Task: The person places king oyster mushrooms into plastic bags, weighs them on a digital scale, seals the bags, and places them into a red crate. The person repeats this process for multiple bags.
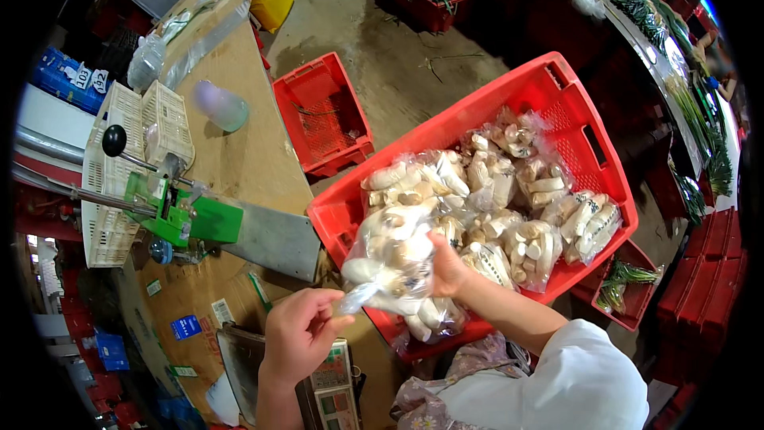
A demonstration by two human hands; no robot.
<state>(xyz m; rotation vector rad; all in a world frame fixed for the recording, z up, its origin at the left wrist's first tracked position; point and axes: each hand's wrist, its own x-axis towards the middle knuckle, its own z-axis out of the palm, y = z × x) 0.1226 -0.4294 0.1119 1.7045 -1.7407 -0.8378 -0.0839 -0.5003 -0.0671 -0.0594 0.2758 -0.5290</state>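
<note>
A clear plastic bag of white mushrooms point(391, 245) is held between my two hands, over the near left part of a large red plastic crate point(573, 95). My left hand point(307, 328) pinches the gathered, twisted neck of the bag. My right hand point(447, 266) supports the bag from its right side, fingers partly hidden behind it. Inside the crate lie several more bags of king oyster mushrooms point(534, 251), some with printed writing. Left of the hands, a green bag-neck sealing machine point(179, 215) with a black ball-topped lever stands by a metal plate point(274, 242).
A digital scale point(334, 382) sits beside my left forearm. On the wooden table point(250, 149) are a spray bottle point(221, 106) and white plastic baskets point(167, 125). A smaller red crate point(322, 113) stands beyond. Leafy greens point(686, 89) line a bench at right, near another person's arm.
</note>
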